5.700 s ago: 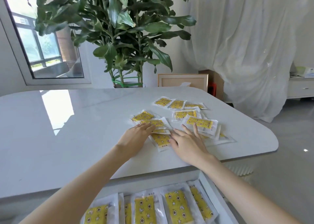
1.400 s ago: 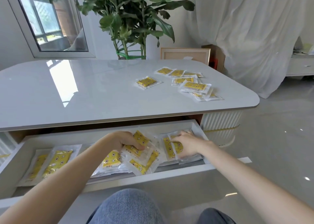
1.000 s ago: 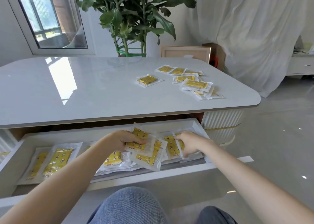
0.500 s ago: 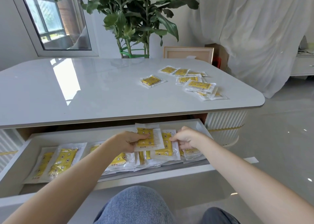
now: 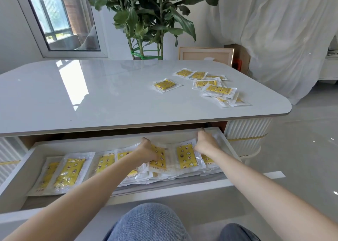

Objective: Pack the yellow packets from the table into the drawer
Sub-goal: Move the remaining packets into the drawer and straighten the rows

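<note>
Reaching into the white pull-out drawer (image 5: 164, 190), both hands were occupied with the flat yellow star-printed plastic packets (image 5: 186, 156) stacked at its right end. The left hand (image 5: 148, 152) lay knuckles-up, fingers curled over the far edge of one packet and gripping it. The right hand (image 5: 204, 143) extended toward the back right corner, fingers on the top edge of the adjacent packet; whether it pinched or merely pressed could not be determined. Packets in the drawer lay in a row, long axes running front to back, overlapping at the right end.

Remaining stock lay on the glossy white rounded table (image 5: 91, 94):
- a loose cluster (image 5: 217, 90) near the far right corner;
- a single packet (image 5: 165, 85) apart, to the left of that cluster.

Governing relation: the stock lay above and forward of the hands, beyond the table's near edge. The cluster sat to the right, so the right hand was the nearer; the single packet sat roughly ahead of the left hand. Table packets lay mostly with long axes across the view, so a quarter turn would probably be needed to match the drawer row.
</note>
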The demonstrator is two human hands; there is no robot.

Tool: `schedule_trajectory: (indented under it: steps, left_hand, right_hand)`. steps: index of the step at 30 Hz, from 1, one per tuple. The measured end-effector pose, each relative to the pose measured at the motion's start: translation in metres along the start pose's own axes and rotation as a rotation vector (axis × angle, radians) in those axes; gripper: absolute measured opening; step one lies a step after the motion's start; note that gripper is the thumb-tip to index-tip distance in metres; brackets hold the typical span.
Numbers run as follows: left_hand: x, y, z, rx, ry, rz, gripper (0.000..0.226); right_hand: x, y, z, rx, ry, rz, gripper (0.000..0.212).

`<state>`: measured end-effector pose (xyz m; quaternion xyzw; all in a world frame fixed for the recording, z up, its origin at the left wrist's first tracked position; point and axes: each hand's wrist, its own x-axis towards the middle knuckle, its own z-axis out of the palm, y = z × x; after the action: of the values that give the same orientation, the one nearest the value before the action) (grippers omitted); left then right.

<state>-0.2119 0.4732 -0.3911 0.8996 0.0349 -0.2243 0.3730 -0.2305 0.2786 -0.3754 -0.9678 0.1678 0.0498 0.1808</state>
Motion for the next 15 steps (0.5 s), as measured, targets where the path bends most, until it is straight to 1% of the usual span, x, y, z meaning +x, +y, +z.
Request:
schedule_trajectory:
  steps: [2, 4, 5, 8, 10, 12, 15]
  left_hand:
    - [-0.004, 0.001, -0.003, 0.136, 0.051, 0.065, 0.085]
    - [-0.009, 0.001, -0.004, 0.297, 0.117, 0.132, 0.091]
    - [-0.011, 0.0, -0.004, 0.362, 0.152, 0.17, 0.092]
    - [-0.017, 0.0, -0.004, 0.504, 0.238, 0.267, 0.083]
    - [-0.016, 0.0, -0.006, 0.543, 0.25, 0.316, 0.072]
    - [-0.016, -0.001, -0.007, 0.567, 0.172, 0.365, 0.068]
    - [-0.014, -0.005, -0.004, 0.689, -0.026, 0.382, 0.082]
  right_hand:
    - [-0.002, 0.002, 0.001, 0.005, 0.043, -0.079, 0.059]
    - [-0.006, 0.002, 0.001, 0.013, 0.052, -0.173, 0.054]
    - [-0.008, 0.002, 0.0, 0.011, 0.028, -0.236, 0.053]
    - [-0.014, 0.002, -0.003, -0.002, -0.146, -0.415, 0.054]
    - [-0.018, 0.0, -0.002, -0.081, -0.245, -0.488, 0.064]
    - [-0.019, -0.001, 0.0, -0.182, -0.303, -0.51, 0.077]
    - [-0.016, 0.0, 0.005, -0.33, -0.338, -0.519, 0.094]
